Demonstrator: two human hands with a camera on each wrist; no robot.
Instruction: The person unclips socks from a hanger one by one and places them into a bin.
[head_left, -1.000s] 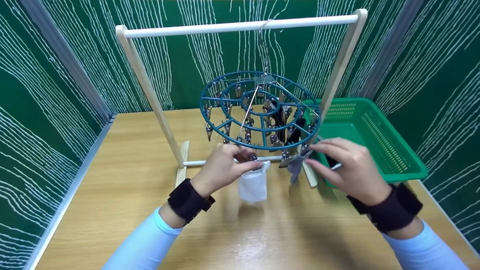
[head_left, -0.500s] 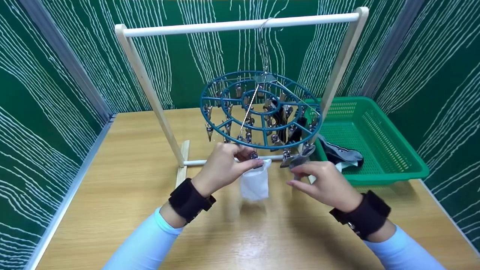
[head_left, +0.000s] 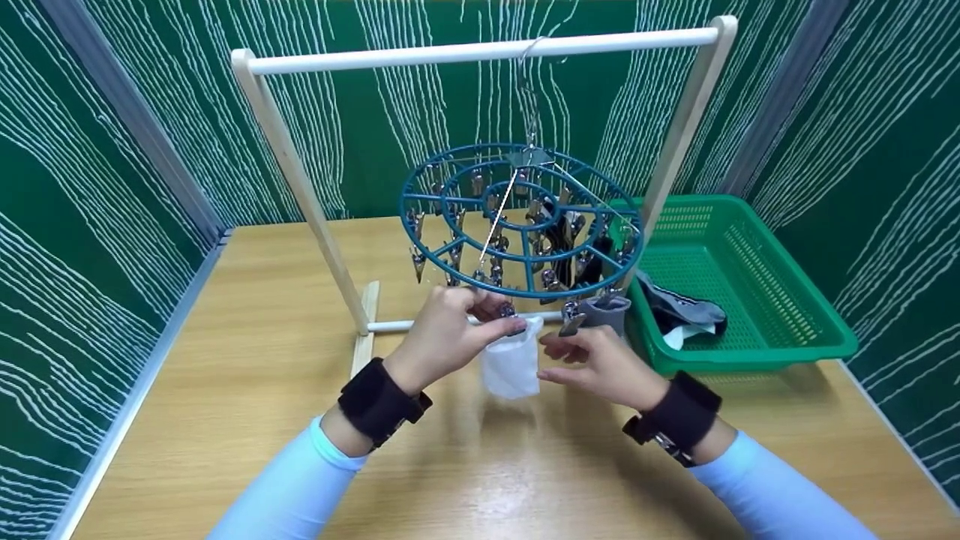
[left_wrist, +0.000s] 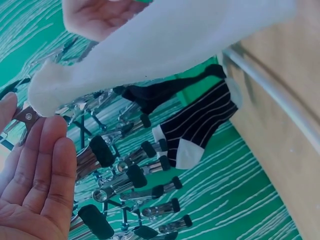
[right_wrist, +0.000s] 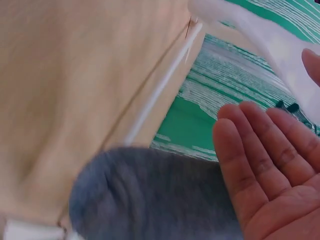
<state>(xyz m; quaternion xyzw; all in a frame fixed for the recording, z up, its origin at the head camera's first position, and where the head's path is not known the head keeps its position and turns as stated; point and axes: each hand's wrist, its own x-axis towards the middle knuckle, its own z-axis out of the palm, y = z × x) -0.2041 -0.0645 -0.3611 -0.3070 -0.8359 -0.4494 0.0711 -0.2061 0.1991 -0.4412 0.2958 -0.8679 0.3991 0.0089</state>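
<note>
wooden table (head_left: 247, 390) fills the lower view, w/ a wood-and-white rack (head_left: 480, 52) standing on it at 12 o'clock. from the rack's bar hangs a teal round peg hanger (head_left: 517, 217), lots of metal clips under it. green basket (head_left: 787, 300) sits at 3 o'clock of the hanger, touching the rack's right foot area; inside it lies a dark grey/black sock bundle (head_left: 686, 311) w/ a bit of white showing, rest of the basket floor bare mesh.

white sock (head_left: 511, 364) hangs from a clip at the hanger's near rim, 6 o'clock, long axis straight down, toe just above the table. grey sock (head_left: 613, 311) hangs at abt 5 o'clock of the rim, just beside the white one. black socks and a striped sock (left_wrist: 200, 125) hang farther back, seen in the left wrist view.

left hand (head_left: 450, 334) is up at the top of the white sock, fingertips pinching its clip/cuff; whether it's the clip or the cloth, can't tell. right hand (head_left: 600, 364) is at 3 o'clock of the white sock, fingers straight and loose, holding nothing, tips just short of the cloth. so the sock lies to the right hand's 9 o'clock, and the left hand is the nearer one, already on it.
</note>
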